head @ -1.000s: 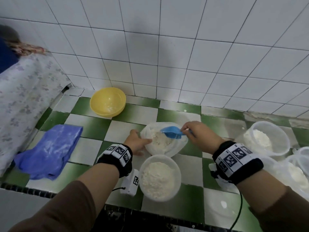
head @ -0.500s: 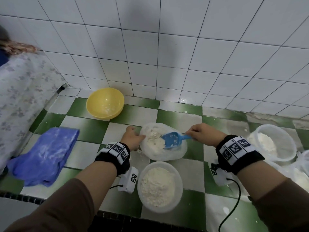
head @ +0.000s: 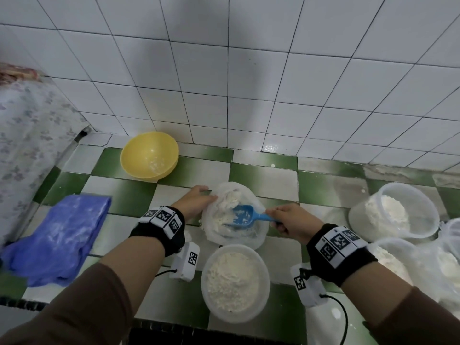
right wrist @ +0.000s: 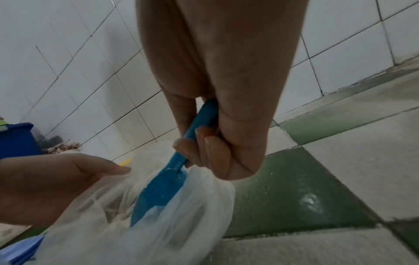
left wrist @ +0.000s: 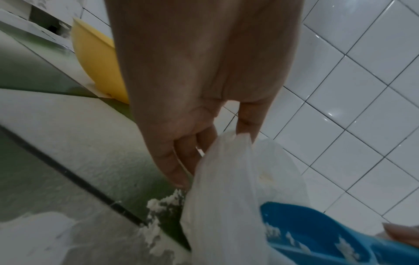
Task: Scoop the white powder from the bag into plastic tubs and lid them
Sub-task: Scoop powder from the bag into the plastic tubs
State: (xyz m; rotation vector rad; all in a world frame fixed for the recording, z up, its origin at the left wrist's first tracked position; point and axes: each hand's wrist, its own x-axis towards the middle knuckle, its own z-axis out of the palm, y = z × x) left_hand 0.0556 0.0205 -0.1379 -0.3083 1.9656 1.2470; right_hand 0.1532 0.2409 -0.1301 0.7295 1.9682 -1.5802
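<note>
Since the earlier frame, blue scoop (head: 241,215) has dropped lower into the bag (head: 235,215), bowl now down among the white powder (head: 227,204) rather than raised at the rim.

Right hand (head: 290,221): fingers curled tight round the scoop handle, centre-right of the head view; right wrist view confirms the clench on the handle (right wrist: 199,125).

Left hand (head: 195,201): at the bag's left rim. Left wrist view shows thumb and fingers (left wrist: 179,157) pinching the plastic edge, holding the mouth open.

Bag sits mid-frame on the green-and-white checkered counter (head: 263,175). Some powder spilled on the tile beside it (left wrist: 163,200).

Tub (head: 235,282) directly below the bag in frame, nearly full of powder, unlidded. Second tub (head: 395,212) at right, partly filled, unlidded. More tubs at the lower right edge, blurred.

Yellow bowl (head: 149,155) upper left by the wall; blue cloth (head: 57,237) at left.
</note>
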